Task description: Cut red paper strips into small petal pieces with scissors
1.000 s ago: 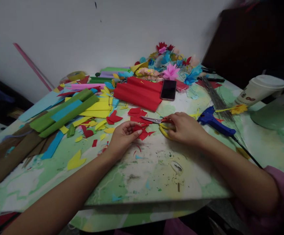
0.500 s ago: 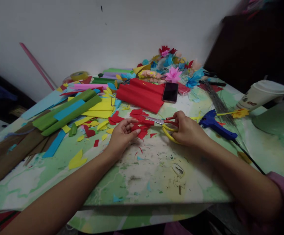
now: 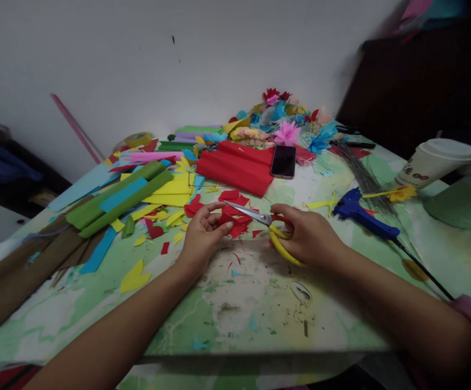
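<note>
My right hand (image 3: 306, 233) is closed round the handles of a pair of scissors (image 3: 265, 218), one handle red and the other yellow. The blades look nearly closed and point left, their tip close to my left fingertips. A small piece of red paper (image 3: 228, 221) is pinched between the thumb and fingers of my left hand (image 3: 205, 235), below the blades. Behind and beneath it lie more red paper cuttings (image 3: 229, 195), so its outline is hard to separate from them. Thin red slivers (image 3: 235, 261) lie on the table just in front.
A large red crepe paper sheet (image 3: 235, 165) and a phone (image 3: 283, 162) lie further back, before a heap of paper flowers (image 3: 286, 132). At left are green rolled paper (image 3: 125, 200) and yellow scraps. A blue glue gun (image 3: 365, 214), wires and a paper cup (image 3: 434, 162) stand right.
The scissors' blades now show plainly above the red paper, tilted up toward my left hand; before, red paper partly covered them. The whole view has shifted slightly.
</note>
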The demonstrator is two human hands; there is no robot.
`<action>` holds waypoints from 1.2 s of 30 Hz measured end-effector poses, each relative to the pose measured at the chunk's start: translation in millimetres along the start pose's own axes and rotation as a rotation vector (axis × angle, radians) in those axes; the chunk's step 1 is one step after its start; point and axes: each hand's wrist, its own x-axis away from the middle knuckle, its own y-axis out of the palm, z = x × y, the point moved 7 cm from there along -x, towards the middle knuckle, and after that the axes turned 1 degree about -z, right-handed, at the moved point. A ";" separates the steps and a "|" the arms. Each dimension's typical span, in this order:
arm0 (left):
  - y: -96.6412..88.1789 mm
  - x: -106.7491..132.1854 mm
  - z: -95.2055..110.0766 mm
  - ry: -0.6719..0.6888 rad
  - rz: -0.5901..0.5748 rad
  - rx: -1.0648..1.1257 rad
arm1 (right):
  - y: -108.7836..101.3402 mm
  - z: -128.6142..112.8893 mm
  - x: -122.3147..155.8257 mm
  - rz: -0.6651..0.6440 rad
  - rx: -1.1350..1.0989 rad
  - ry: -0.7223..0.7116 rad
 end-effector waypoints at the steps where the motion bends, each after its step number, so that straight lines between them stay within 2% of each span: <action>1: 0.0 -0.1 0.4 0.009 -0.001 0.006 | 0.2 -2.4 0.5 -0.013 0.032 -0.012; 5: -1.5 -1.3 0.0 0.017 0.007 0.007 | 5.7 -7.2 2.0 -0.083 0.112 -0.058; 11: 0.5 0.1 4.4 0.024 -0.005 0.015 | 15.7 -3.3 2.0 -0.173 0.103 -0.064; 20: -0.7 -0.2 0.1 0.037 -0.020 -0.001 | 16.3 -6.9 1.9 -0.182 0.053 -0.094; 26: 0.5 -0.2 -1.7 -0.001 -0.036 0.036 | 18.3 -7.2 2.0 -0.189 0.062 -0.096; 36: -1.5 -1.6 -3.4 0.003 -0.037 0.042 | 18.7 -7.4 3.7 -0.209 0.068 -0.042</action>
